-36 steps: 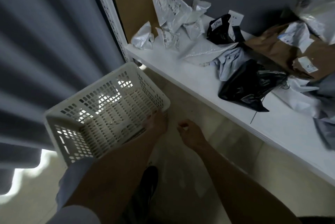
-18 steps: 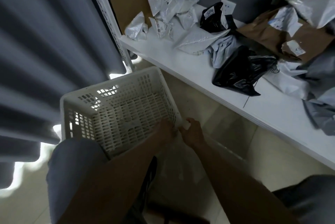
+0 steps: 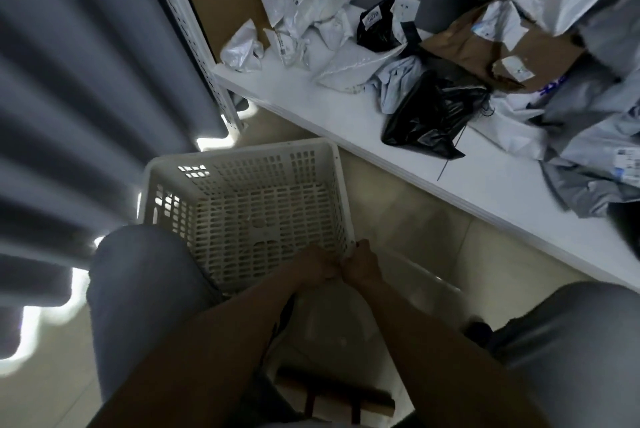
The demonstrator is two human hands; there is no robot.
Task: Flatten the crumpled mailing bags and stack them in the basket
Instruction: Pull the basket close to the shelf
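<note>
With each grip, left hand (image 3: 318, 266) and right hand (image 3: 362, 263), clamped on the near corner of the empty basket (image 3: 242, 154) at 8 o'clock, set it square on the floor, below the surface (image 3: 346, 109), within reach of the crumpled mailing bags (image 3: 426, 112) at 1 o'clock.

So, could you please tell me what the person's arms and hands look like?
The left forearm and right forearm are bare, no sleeves in view. The left hand and right hand wear no gloves; I see no watch, bracelet or ring, though the light is dim. Grey trousers cover the knees.
</note>
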